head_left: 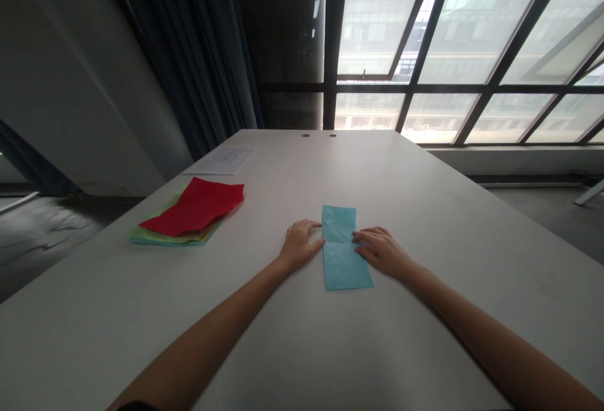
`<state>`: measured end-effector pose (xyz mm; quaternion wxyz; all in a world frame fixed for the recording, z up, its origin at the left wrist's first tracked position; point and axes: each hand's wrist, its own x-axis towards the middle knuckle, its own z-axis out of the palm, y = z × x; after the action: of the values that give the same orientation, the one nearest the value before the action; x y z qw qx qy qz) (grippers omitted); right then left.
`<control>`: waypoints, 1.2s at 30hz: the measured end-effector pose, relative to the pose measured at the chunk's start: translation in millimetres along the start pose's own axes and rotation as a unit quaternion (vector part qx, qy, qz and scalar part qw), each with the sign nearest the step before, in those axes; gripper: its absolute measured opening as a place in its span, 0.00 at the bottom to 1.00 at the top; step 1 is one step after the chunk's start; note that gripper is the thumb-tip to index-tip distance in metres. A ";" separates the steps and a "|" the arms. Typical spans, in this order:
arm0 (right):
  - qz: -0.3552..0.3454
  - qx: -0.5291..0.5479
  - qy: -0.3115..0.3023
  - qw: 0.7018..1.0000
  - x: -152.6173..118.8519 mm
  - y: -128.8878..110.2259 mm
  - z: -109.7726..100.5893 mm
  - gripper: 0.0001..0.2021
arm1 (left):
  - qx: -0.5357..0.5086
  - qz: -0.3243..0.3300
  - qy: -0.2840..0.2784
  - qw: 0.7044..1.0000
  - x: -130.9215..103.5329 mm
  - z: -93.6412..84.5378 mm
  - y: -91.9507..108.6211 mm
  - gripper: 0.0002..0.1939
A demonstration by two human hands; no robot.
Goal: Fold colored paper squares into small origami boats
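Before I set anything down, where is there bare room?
Bare tabletop lies between the right hand and the right edge, and beyond the blue paper toward the far edge. It is crowded at the blue paper, where the left hand sits opposite, and leftward by the coloured sheets and white sheet.

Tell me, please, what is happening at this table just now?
A person is handling a narrow blue paper that lies on the white table, with a crease running across it. The left hand has its fingertips at the paper's left edge, and the right hand has its fingers on the right edge. Off to the left, a red sheet lies on top of other coloured sheets, with a white printed sheet farther back.
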<state>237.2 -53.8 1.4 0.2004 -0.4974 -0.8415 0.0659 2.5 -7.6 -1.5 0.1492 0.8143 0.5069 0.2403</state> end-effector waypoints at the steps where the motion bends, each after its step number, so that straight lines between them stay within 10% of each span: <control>1: -0.001 0.004 0.002 1.000 -0.2 0.2 0.9 0.10 | -0.020 0.003 0.004 1.000 -0.2 -0.9 -0.1 0.19; 12: 0.152 0.064 0.056 0.985 2.3 12.7 20.1 0.40 | -0.085 -0.021 -0.009 0.996 0.2 0.8 2.0 0.14; 22: 0.038 0.132 0.042 0.990 6.0 3.6 6.6 0.10 | -0.060 0.006 -0.007 0.998 0.3 2.4 -2.3 0.08; 36: -0.055 -0.008 0.016 0.998 2.9 -2.1 1.0 0.10 | 0.045 0.074 -0.002 0.996 -7.0 0.5 7.3 0.10</control>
<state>233.9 -52.3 1.9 0.2127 -0.4534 -0.8646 0.0400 5.7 -17.1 -0.1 0.0955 0.8560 0.4549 0.2263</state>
